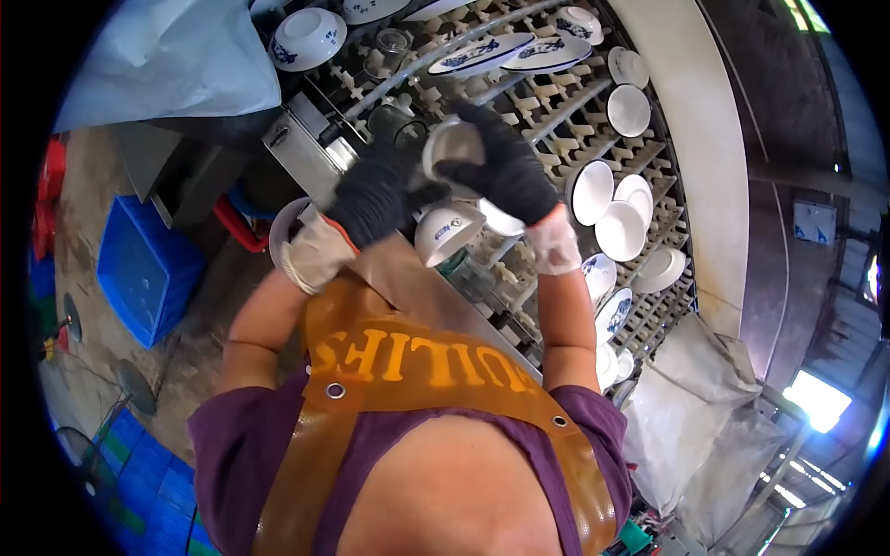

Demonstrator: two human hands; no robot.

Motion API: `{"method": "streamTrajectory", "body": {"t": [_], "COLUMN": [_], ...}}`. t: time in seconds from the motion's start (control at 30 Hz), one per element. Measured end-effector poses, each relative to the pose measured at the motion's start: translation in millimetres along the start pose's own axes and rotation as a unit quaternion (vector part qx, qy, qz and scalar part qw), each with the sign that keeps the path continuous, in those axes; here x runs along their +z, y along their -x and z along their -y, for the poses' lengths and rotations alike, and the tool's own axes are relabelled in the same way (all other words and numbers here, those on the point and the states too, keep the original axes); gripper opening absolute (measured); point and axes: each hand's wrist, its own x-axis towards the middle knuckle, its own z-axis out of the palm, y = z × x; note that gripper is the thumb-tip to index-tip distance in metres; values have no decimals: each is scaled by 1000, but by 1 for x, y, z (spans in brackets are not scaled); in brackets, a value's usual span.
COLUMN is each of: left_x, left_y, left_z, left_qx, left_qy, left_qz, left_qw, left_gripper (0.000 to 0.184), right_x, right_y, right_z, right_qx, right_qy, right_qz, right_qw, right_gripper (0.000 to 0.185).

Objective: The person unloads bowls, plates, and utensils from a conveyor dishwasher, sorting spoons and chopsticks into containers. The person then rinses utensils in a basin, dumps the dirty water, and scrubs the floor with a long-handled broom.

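My right hand, in a black glove [501, 162], has its fingers around a white bowl [454, 144] over the rack. My left hand, gloved in black as well [375, 190], is to the left of that bowl; its fingers are smeared by motion, and I cannot tell what they hold. A white bowl with blue marks [450, 232] lies tilted just below, between both hands. Near my left hand is a clear glass [397, 125]. White plates and bowls, such as a round bowl [591, 192], stand tilted on the pegged rack [556, 120].
At the left, a blue crate [148, 269] stands on the floor near a red container [243, 225]. A metal box [301, 144] sits beside the rack. Patterned plates [482, 54] and an upturned bowl [308, 39] are at the top. A pale curved edge [714, 139] borders the rack's right side.
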Motion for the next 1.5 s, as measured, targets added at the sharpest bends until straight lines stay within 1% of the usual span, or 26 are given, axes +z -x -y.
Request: {"method": "streamTrajectory", "body": {"t": [0.03, 0.1, 0.13, 0.2, 0.23, 0.3, 0.37, 0.47, 0.53, 0.57, 0.63, 0.7, 0.83, 0.9, 0.97, 1.0, 1.07, 1.1, 1.13, 1.17, 1.23, 1.3, 1.37, 1.43, 1.47, 1.5], "left_x": [13, 21, 25, 23, 22, 22, 27, 20, -2, -21, -17, -13, 0, -14, -32, -44, -60, -58, -51, -44, -30, -29, -30, -23, -17, -15], "left_y": [8, 20, 24, 34, 38, 36, 31, 17, -2, -17, -45, -70, -86, -69, -66, -67, -62, -60, -60, -59, -64, -65, -57, -55, -52, -50], "left_z": [-5, -1, 3, -6, -12, -28, -41, -34, -30, -36, -24, -30, -48, -35, 5, 16, 30, 35, 41, 49, 70, 59, 41, 48, 52, 57], "left_qx": [0, 57, 123, 92, 61, 88, 11, 87, 100, 59, 125, 114, 47, 168, 200, 206, 35, 40, 40, 38, 45, 24, -51, -44, -43, -48], "left_qy": [22, 45, 6, -4, -13, 2, 3, 64, 68, 51, -27, -93, -224, -53, -151, -150, -239, -240, -225, -209, -195, -214, -197, -261, -274, -270], "left_qz": [-17, 72, 85, 124, 166, 159, 222, 154, 98, 126, 78, 128, 196, 16, 24, 27, 280, 285, 279, 269, 268, 283, 289, 259, 229, 228], "left_qw": [1000, 995, 989, 988, 984, 983, 975, 982, 988, 989, 989, 981, 953, 984, 968, 967, 929, 927, 933, 939, 942, 935, 935, 929, 933, 934], "left_gripper": [65, 81, 79, 76, 73, 67, 65, 60, 61, 60, 59, 58, 61, 58, 65, 65, 73, 73, 78, 82, 86, 89, 91, 92, 92, 92], "right_x": [6, 10, 4, -10, -15, -29, -36, -33, -28, -28, -28, -28, -20, -9, 3, 2, -2, -15, -25, -26, -20, -10, -14, -27, -27, -24], "right_y": [-4, 6, 13, 28, 38, 42, 35, 54, 75, 83, 89, 86, 102, 126, 153, 155, 160, 144, 127, 115, 93, 78, 73, 75, 80, 83], "right_z": [-2, -38, -43, -48, -55, -31, -36, -47, -57, -61, -59, -41, -14, -2, 3, -3, -17, -26, -27, -42, -57, -73, -72, -64, -65, -66], "right_qx": [-32, 31, 81, 137, 73, 84, -58, -45, 43, 82, 102, 107, 57, -40, -144, -138, -42, -24, 64, 40, 96, 152, 159, 188, 168, 69], "right_qy": [106, 37, 76, 101, 110, 100, 207, 310, 160, 117, 94, 256, 266, 360, 313, 314, 335, 297, 251, 239, 180, 215, 246, 175, 134, 110], "right_qz": [21, 6, 59, 104, 32, -172, -326, -162, -106, -71, -78, -12, -119, -126, -24, -28, -67, -117, -131, -173, -155, 14, 58, 37, -28, -156], "right_qw": [994, 999, 992, 980, 991, 976, 921, 936, 981, 987, 987, 961, 955, 923, 939, 939, 939, 947, 957, 954, 967, 965, 954, 966, 976, 979], "right_gripper": [50, 49, 46, 42, 30, 29, 29, 25, 29, 30, 29, 29, 19, 20, 19, 19, 17, 17, 20, 24, 33, 45, 52, 55, 59, 60]}}
